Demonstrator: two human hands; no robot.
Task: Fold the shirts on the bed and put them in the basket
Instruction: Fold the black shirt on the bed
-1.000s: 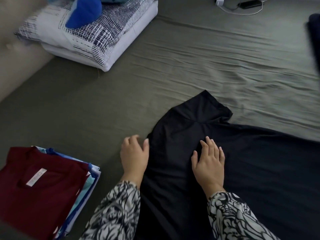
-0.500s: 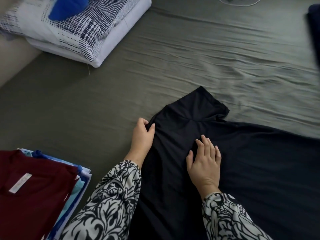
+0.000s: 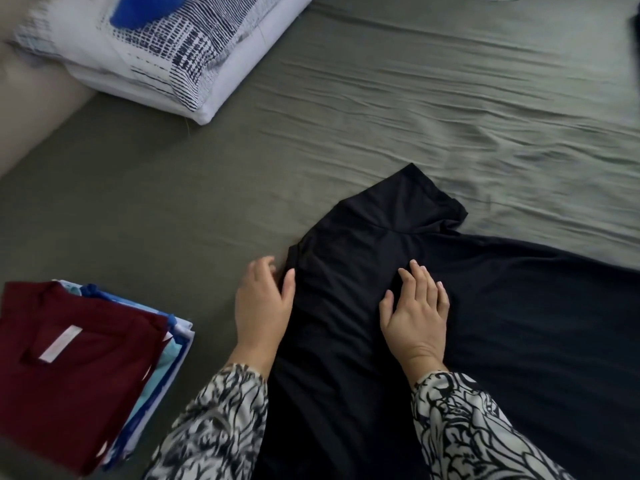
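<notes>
My black shirt (image 3: 398, 306) lies spread on the bed (image 3: 415, 116), its sleeve end pointing away from me and the rest of the cloth running off to my right and down towards my body. My right hand (image 3: 415, 313) rests flat on top of it, palm down, fingers (image 3: 420, 275) straight and a little spread, thumb out to the side; it presses the cloth and grips nothing. My left hand (image 3: 261, 306) sits at the shirt's left edge, half on the olive sheet. Its thumb lies against the black hem, and the other fingers curve loosely forward over the sheet; they are blurred, so I cannot tell whether any cloth is caught between them, though nothing looks pinched. Both my sleeves (image 3: 214, 427), white with a black swirling print, come in from the bottom of the view, the left one beside the shirt and the right one lying over it.

To my left, near the bed's edge, stands a stack of folded shirts (image 3: 79, 368): a dark red one on top with a pale label at its neck, blue and white ones showing beneath along its right side. It sits well apart from the black shirt, with bare sheet between. At the far left corner lies a pillow (image 3: 166, 53) in white with a dark blue woven pattern, and something bright blue (image 3: 145, 12) rests on it. The sheet is wrinkled across the far right side
</notes>
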